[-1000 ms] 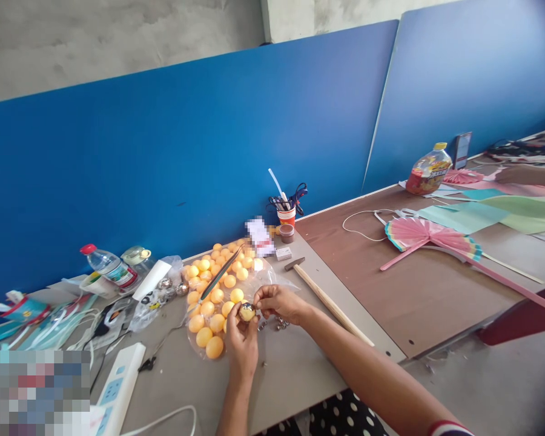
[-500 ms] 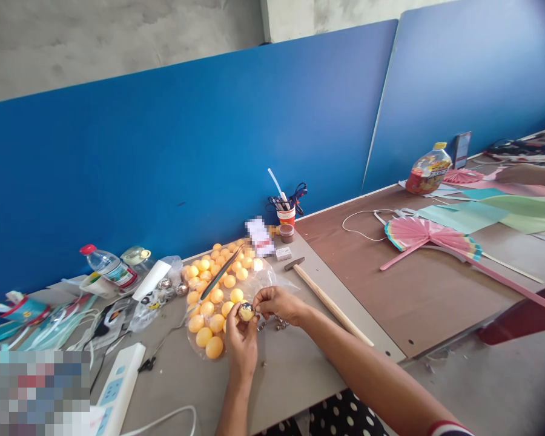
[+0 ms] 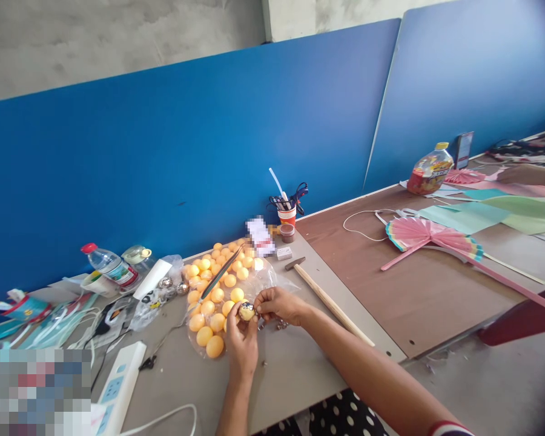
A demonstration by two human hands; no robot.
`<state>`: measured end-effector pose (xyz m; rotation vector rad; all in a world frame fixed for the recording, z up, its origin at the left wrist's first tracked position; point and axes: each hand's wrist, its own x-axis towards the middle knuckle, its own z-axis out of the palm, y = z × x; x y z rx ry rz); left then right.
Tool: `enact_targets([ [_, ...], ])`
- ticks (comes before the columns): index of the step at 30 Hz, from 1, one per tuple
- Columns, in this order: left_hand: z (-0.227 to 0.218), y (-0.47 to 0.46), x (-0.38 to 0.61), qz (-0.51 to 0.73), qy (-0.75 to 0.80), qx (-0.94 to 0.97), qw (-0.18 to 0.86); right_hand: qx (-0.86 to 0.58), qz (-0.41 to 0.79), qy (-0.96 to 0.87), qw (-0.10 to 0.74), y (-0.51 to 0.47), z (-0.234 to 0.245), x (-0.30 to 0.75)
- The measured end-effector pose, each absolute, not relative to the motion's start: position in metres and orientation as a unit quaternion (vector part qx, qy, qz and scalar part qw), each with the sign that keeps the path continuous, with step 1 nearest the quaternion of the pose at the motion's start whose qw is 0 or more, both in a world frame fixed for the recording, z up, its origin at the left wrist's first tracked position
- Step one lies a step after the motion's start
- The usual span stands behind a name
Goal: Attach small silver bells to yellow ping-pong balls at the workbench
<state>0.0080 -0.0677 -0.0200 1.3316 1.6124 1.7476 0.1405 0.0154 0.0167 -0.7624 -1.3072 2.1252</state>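
My left hand [image 3: 240,345] is closed round a small shiny gold ball [image 3: 246,311] held just above the grey table [image 3: 281,375]. My right hand [image 3: 279,304] pinches at the right side of that same ball. Both hands hover beside a clear plastic bag [image 3: 266,275] spread flat with several orange ping-pong balls [image 3: 209,309] on it. Long metal tweezers [image 3: 220,274] lie across the balls. A few small shiny bits [image 3: 280,325] lie on the table under my right wrist.
A wooden-handled hammer [image 3: 327,300] lies right of my hands. A cup of pens [image 3: 287,213], a water bottle [image 3: 109,265], a white power strip [image 3: 118,387] and cables crowd the left. On the brown table [image 3: 418,290] lie a pink paper fan [image 3: 427,236], coloured paper, a juice bottle [image 3: 430,169] and another person's hand [image 3: 527,174].
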Motion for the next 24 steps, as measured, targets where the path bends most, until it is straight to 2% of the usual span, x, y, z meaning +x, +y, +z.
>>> enact_targets([
  [15, -0.014, -0.069, 0.010, 0.608, 0.600, 0.461, 0.242, -0.257, 0.801, -0.468, 0.271, 0.017, 0.008, 0.136],
  [24, -0.015, -0.068, 0.010, 0.625, 0.586, 0.469, 0.215, -0.260, 0.819, -0.439, 0.260, 0.017, 0.006, 0.136],
])
